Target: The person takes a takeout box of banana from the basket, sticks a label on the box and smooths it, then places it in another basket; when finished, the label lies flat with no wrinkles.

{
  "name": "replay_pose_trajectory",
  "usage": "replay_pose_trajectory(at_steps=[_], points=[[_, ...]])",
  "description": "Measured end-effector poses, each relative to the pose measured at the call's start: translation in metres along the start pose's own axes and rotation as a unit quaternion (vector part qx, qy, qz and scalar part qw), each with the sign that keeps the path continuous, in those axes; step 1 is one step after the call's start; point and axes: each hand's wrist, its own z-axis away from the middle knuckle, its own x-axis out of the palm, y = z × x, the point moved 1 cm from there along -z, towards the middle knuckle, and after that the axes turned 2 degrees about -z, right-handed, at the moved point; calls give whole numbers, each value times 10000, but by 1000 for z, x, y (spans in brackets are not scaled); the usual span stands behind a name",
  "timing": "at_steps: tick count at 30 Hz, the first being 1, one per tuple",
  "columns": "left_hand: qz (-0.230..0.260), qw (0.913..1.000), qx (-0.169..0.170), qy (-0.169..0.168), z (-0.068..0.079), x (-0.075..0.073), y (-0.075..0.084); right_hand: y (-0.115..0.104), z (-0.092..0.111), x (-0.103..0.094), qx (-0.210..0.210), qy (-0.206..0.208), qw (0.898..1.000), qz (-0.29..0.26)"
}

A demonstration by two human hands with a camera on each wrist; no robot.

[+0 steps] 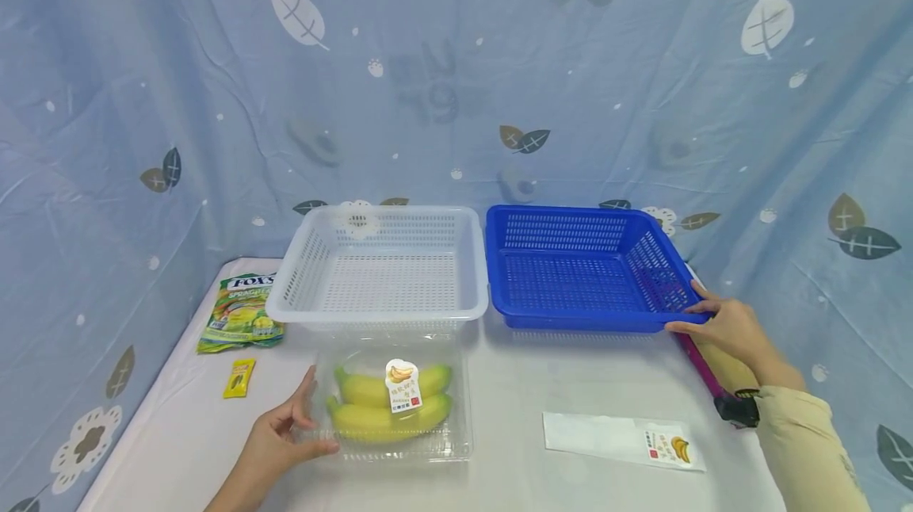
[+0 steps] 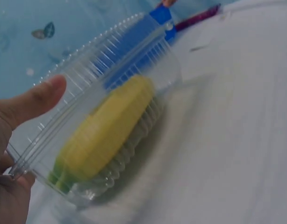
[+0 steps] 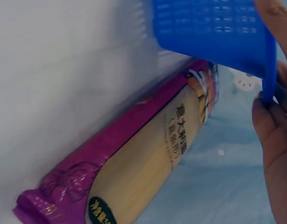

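Note:
A clear plastic clamshell box (image 1: 464,393) holds two yellow bananas (image 1: 364,389) with greenish tips. A white banana-picture label (image 1: 404,387) is on its lid. My left hand (image 1: 278,437) grips the box's left side; in the left wrist view its thumb (image 2: 52,91) lies over the lid edge, fingers below. At the right, my right hand (image 1: 735,330) pinches the front right corner rim of a blue plastic basket (image 1: 571,322). Up close, the right wrist view has fingers around that blue rim (image 3: 269,70). Inside, the blue basket holds nothing visible.
A white basket (image 1: 378,316) stands left of the blue one, behind the box. A green FOX'S candy bag (image 1: 242,314) and small yellow packet (image 1: 238,378) lie left. A white paper strip (image 1: 599,434) and purple-edged pasta pack (image 3: 134,149) lie right. Patterned curtain surrounds the table.

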Motion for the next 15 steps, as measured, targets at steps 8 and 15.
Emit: replay_pose_trajectory(at_steps=[8,15], points=[[266,9992,291,4,18,12,21,4,-4,-8,154,-264,9995,-96],[694,9969,342,-139,23,16,48,4,-5,-9,424,-297,9986,-121]])
